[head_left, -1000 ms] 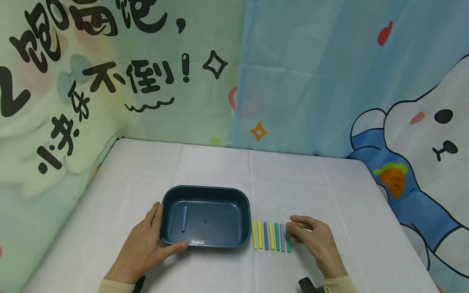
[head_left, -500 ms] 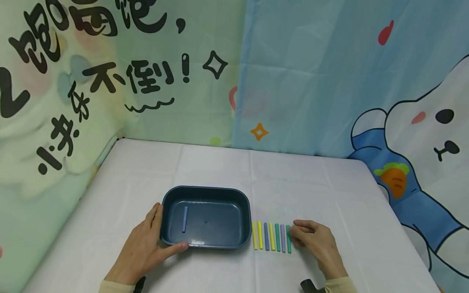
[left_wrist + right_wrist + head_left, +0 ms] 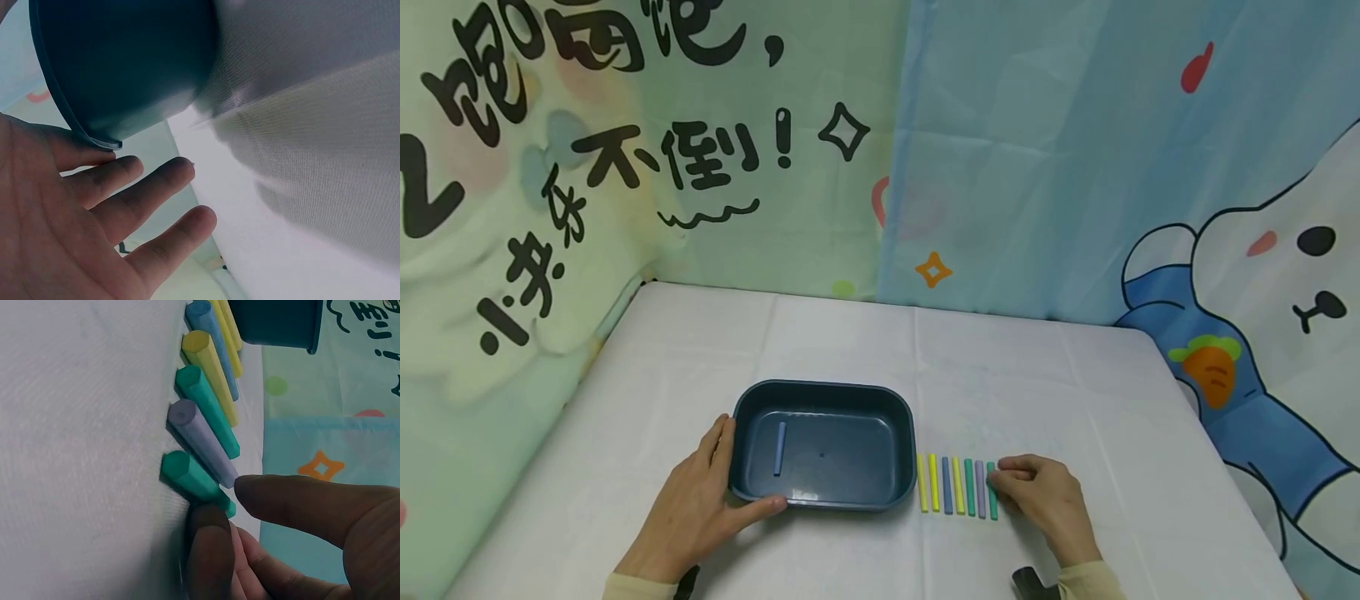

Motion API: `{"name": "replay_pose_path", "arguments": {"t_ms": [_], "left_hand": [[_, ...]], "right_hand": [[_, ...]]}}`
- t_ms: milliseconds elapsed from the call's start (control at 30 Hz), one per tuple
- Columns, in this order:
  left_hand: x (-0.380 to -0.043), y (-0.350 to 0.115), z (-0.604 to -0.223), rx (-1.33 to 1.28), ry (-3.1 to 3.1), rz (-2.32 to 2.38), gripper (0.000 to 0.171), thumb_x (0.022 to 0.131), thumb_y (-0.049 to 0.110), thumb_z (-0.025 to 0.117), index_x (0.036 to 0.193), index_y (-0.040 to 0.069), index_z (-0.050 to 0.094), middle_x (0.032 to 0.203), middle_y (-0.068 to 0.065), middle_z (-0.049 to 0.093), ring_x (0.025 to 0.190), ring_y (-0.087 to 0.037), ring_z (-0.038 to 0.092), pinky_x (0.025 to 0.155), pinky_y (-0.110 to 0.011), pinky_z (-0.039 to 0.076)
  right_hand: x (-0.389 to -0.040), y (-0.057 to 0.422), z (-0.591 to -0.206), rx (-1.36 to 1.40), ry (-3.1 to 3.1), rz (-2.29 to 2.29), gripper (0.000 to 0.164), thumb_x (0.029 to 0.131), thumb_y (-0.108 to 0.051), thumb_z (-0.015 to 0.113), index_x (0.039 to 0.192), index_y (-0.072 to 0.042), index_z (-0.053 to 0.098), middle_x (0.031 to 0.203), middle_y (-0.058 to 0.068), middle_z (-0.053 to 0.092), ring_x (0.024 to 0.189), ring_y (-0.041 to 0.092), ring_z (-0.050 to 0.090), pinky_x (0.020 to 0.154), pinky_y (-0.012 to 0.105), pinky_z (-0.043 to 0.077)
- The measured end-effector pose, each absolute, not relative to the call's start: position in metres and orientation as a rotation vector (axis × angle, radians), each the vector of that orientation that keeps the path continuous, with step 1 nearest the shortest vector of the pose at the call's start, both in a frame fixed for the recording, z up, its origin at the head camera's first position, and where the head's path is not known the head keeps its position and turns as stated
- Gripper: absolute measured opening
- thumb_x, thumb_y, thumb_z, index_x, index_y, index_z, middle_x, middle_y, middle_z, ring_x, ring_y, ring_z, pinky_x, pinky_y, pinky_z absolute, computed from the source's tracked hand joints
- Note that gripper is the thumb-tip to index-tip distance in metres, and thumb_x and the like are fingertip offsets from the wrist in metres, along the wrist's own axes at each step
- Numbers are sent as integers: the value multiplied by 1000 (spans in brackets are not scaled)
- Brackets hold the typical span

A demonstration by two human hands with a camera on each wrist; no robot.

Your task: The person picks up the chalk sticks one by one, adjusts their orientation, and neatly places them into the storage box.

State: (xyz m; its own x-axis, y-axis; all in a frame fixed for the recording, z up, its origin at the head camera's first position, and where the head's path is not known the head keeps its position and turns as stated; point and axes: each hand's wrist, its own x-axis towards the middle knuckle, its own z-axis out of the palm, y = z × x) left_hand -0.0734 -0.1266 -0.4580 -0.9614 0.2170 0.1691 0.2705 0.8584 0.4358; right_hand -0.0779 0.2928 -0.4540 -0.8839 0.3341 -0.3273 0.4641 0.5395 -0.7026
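A dark blue tray [image 3: 857,450] sits on the white table, with one blue chalk stick [image 3: 780,450] inside. My left hand [image 3: 696,500] rests against the tray's left side, thumb along the near edge and fingers spread; the left wrist view shows the fingers extended by its rim. Right of the tray lies a row of yellow, blue, green and purple chalk sticks. My right hand [image 3: 1041,500] is at the rightmost green chalk stick [image 3: 181,472], thumb and finger curled in on either side of its far end. The purple chalk stick [image 3: 200,444] lies just beside it.
White cloth covers the table [image 3: 820,333]. Behind stands a printed curtain [image 3: 1015,167] with lettering and a cartoon bear. The yellow chalk stick [image 3: 922,483] at the row's left end lies close to the tray's right wall.
My right hand first drew slightly right from the green chalk stick, then lowered and came back left onto its far end. The left hand, the tray and the row stay in place.
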Motion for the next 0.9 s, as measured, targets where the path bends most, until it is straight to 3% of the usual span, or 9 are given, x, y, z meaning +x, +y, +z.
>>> {"name": "replay_pose_path", "arguments": {"t_ms": [500,900], "left_hand": [[-74,-127,-458,-395,-2901,-717,120,78,78,68,154,-8,32,155,-26,38,128,-43,54,100,-54,49],[-73,-126,-458,-372,-2920,-715,121,77,79,67,154,-8,32,156,-26,37,129,-43,53,101,-55,48]], "right_hand": [[-81,290,-452,591,2719,-1082,36,81,-18,73,109,4,72,84,2,72,70,13,64,61,28,53],[-83,295,-455,620,2661,-1191,40,83,-18,76,113,7,70,90,6,73,71,15,66,62,29,55]]}}
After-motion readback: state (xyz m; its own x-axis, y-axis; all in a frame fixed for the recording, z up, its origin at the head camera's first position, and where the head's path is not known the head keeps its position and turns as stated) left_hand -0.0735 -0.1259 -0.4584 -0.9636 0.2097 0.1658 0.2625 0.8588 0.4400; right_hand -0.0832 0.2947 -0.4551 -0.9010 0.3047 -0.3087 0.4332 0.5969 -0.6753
